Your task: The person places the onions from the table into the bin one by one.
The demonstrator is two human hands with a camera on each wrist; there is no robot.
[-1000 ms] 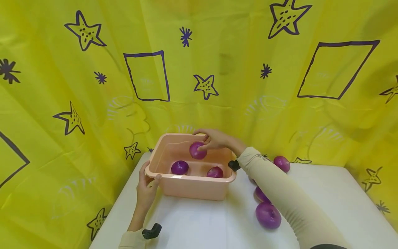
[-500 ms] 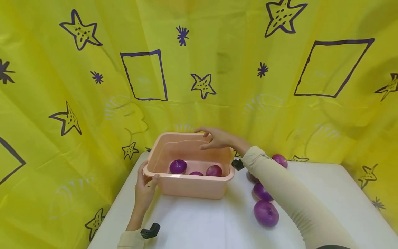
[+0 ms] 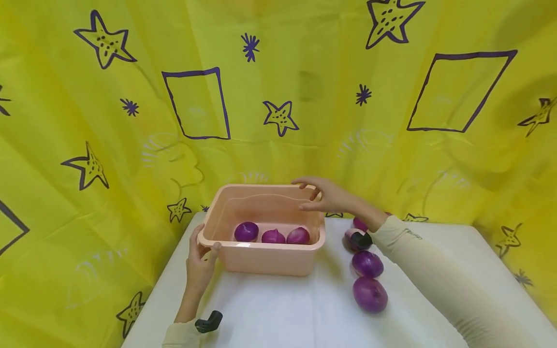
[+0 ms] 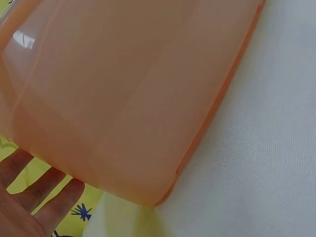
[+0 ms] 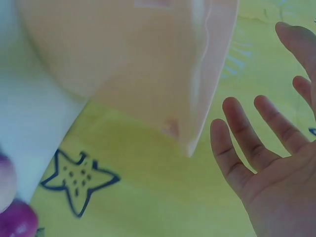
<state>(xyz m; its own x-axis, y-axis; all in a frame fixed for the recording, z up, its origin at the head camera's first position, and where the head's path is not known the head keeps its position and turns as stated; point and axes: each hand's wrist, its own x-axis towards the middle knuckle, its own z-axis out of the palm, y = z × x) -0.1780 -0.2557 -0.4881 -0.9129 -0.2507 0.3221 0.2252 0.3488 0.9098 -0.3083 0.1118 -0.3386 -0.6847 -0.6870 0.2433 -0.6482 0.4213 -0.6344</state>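
Observation:
A peach plastic tub (image 3: 265, 261) stands on the white table with three red onions inside: one at left (image 3: 246, 232), a middle onion (image 3: 273, 236) and one at right (image 3: 298, 236). My left hand (image 3: 200, 268) grips the tub's front left corner, thumb at the rim and fingers along the outer side; the left wrist view has these fingers (image 4: 61, 200) against the wall. Above the tub's right back corner, my right hand (image 3: 330, 195) holds nothing, its fingers spread. In the right wrist view that hand (image 5: 276, 173) is beside the tub's wall (image 5: 123, 59).
Right of the tub, several red onions line the table, the nearest onion (image 3: 370, 294) at the front and another onion (image 3: 367, 264) behind it. My right sleeve partly covers the farthest. A yellow curtain (image 3: 278, 159) with drawn stars hangs behind the table (image 3: 270, 309).
My right hand has let go of an onion, which now lies between the other two in the tub. The hand has moved up and right, away from it. My left hand stays at the corner.

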